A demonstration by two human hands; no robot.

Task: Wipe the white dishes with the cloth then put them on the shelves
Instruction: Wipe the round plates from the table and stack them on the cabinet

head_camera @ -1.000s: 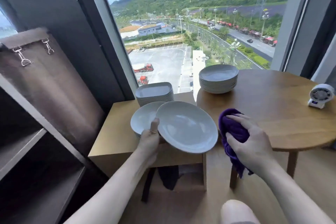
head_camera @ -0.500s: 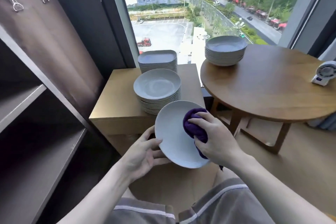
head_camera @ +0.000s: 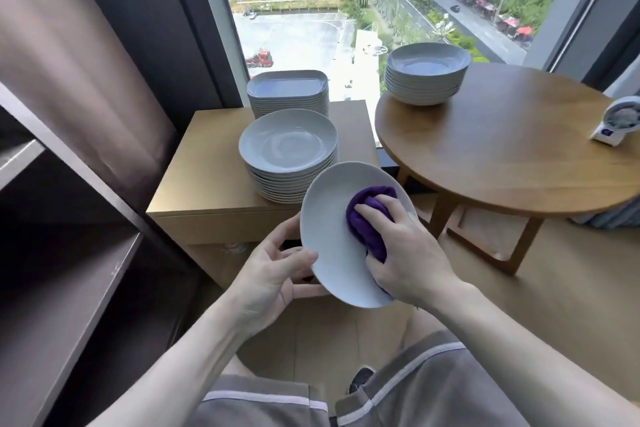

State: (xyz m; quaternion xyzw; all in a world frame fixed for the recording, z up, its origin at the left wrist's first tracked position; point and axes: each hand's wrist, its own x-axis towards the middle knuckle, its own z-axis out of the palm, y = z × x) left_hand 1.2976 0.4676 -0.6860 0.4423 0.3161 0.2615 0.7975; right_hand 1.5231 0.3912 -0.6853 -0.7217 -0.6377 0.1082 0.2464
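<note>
The left hand (head_camera: 273, 274) holds a round white plate (head_camera: 329, 229) by its left edge, thumb on the front; its other fingers look curled behind, but they are partly hidden; the plate is tilted in the air, just in front of a pale square wooden desk (head_camera: 207, 163); the right hand (head_camera: 405, 253) grips a soft purple cloth (head_camera: 367, 218) in bent fingers and presses it on the plate; a pile of round white plates (head_camera: 287, 146) sits on that desk; dark wooden shelves (head_camera: 69, 288) stand to the left.
</note>
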